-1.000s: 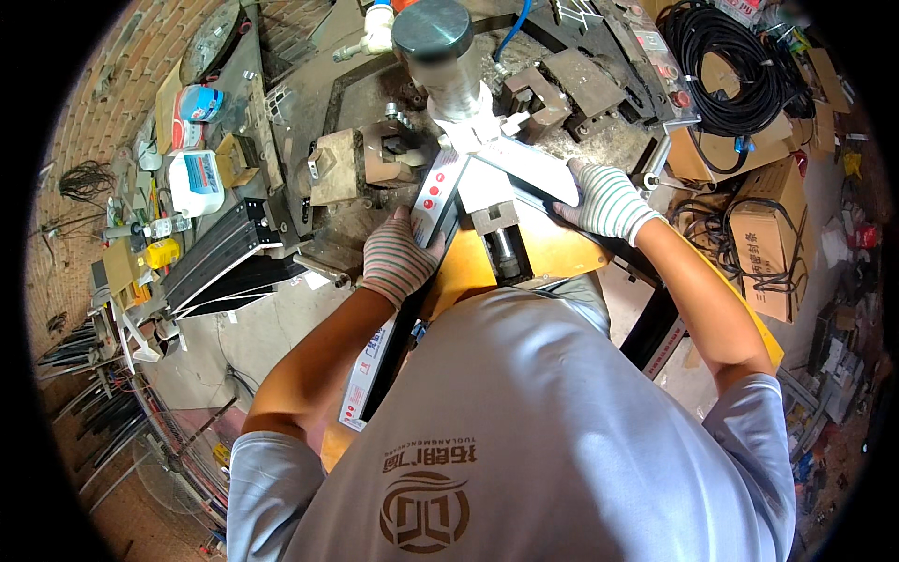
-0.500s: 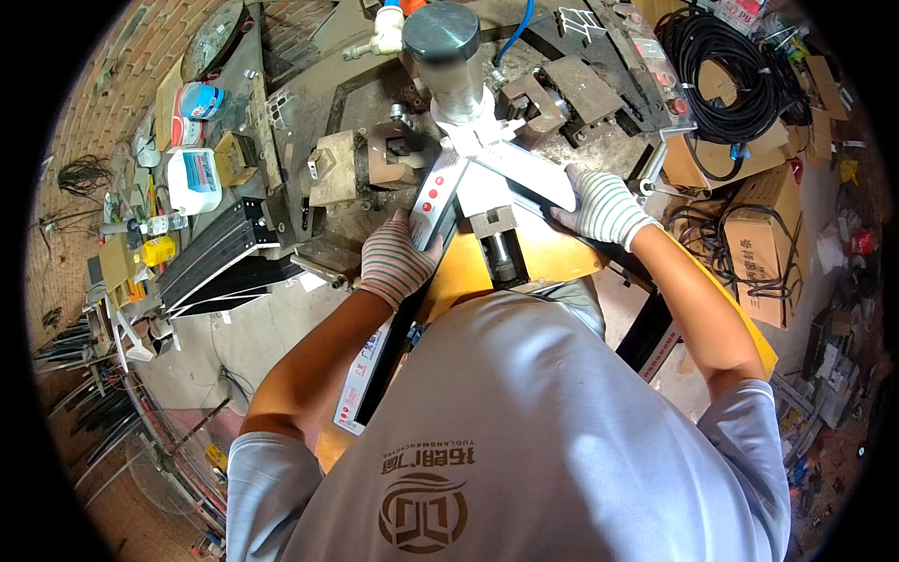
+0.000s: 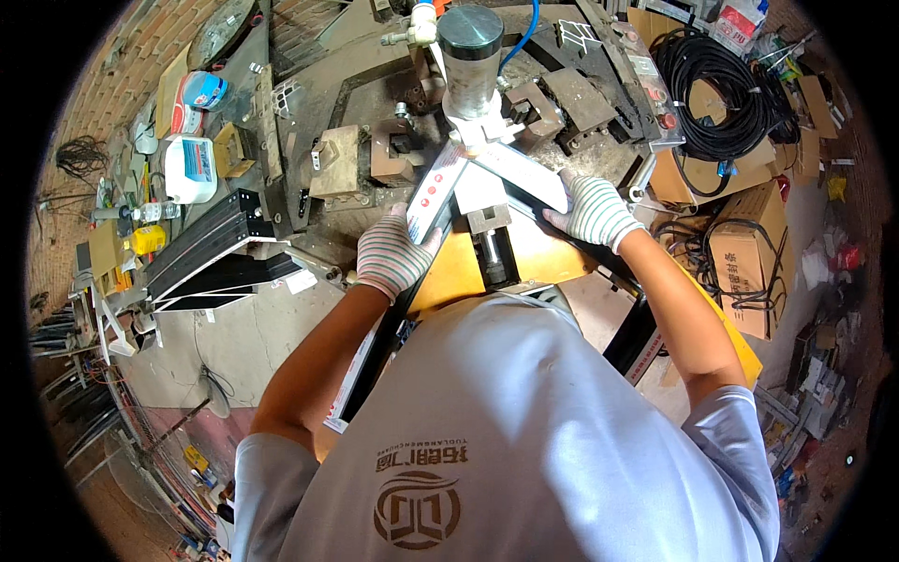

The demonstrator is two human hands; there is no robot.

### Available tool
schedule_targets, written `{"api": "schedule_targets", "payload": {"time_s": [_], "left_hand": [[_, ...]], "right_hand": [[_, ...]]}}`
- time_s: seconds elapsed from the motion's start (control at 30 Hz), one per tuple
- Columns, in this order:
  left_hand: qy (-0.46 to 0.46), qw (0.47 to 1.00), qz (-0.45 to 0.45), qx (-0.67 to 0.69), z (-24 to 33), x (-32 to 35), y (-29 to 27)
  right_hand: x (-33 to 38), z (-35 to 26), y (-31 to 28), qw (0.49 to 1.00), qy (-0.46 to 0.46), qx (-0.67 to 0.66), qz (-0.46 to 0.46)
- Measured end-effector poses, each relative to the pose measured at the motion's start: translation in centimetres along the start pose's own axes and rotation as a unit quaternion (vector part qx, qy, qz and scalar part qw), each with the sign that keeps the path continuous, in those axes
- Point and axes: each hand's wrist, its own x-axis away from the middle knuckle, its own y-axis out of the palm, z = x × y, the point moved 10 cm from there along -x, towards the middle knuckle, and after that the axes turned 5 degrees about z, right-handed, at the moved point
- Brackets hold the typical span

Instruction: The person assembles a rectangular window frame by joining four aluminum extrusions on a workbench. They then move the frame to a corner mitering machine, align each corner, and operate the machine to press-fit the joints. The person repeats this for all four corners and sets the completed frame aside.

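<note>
My left hand (image 3: 393, 251), in a white glove with green stripes, is closed round a profile with white printed film and dark sides (image 3: 436, 192). A second such profile (image 3: 526, 178) is gripped by my right hand (image 3: 595, 211), gloved alike. The two profiles slant toward each other and meet in a V beneath an upright metal cylinder (image 3: 470, 70). The exact joint is hidden under the cylinder's bright base. Between the profiles lies a metal block (image 3: 488, 220) on a yellow plate (image 3: 448, 273), close in front of my body.
Heavy metal blocks (image 3: 337, 161) sit on the worn machine table. To the left are black profiles (image 3: 211, 248), a white jug (image 3: 190, 170) and a yellow bottle (image 3: 148, 240). On the right lie a coiled black hose (image 3: 688, 61) and a cardboard box (image 3: 740, 253) with cables over it.
The view has turned a little, so the cylinder appears farther right. Both hands keep their hold on the profiles, which still meet under the cylinder.
</note>
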Motion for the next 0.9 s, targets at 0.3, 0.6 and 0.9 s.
{"api": "schedule_targets", "payload": {"time_s": [0.3,0.6,0.9], "left_hand": [[0.250,0.851,0.406,0.219,5.3,4.1,-9.9],[0.334,0.842,0.274,0.324,14.1,0.4,-19.6],[0.123,0.872,0.462,0.108,-0.7,8.0,-22.0]], "right_hand": [[0.9,-0.7,-1.2,1.000,0.018,-0.012,-0.004],[1.2,-0.9,-1.8,1.000,0.006,-0.019,0.018],[1.2,-0.7,-2.1,0.999,0.038,-0.025,-0.002]]}}
